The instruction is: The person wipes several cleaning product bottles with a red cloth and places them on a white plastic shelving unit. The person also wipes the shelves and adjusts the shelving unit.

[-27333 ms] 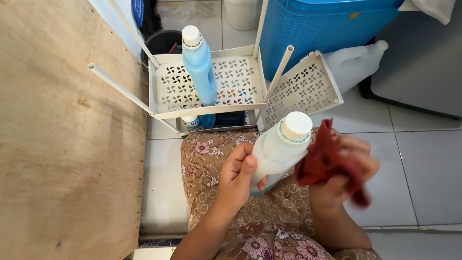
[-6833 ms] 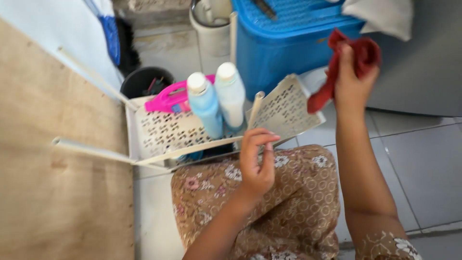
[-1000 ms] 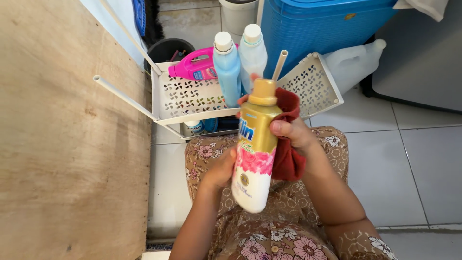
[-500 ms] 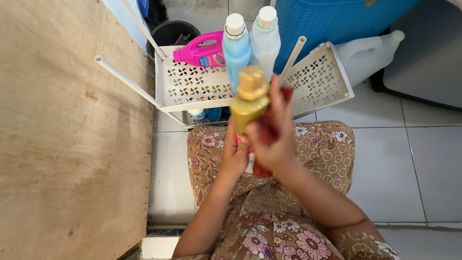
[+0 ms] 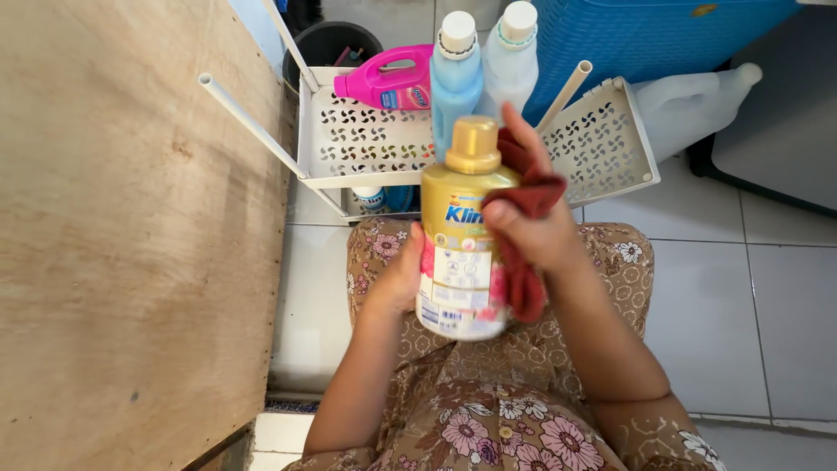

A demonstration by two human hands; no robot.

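Gold bottle (image 5: 462,235) was tilted lower than half a second before, gripped by left hand (image 5: 397,279), red cloth (image 5: 523,235) pressed against it by clenched right hand (image 5: 536,231).

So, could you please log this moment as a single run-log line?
left hand: holds gold bottle | right hand: presses red cloth on bottle | behind: white rack, blue bottle

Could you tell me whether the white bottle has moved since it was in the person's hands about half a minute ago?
Yes. The white bottle now stands on the white rack beside the blue bottle, no longer held above the lap.
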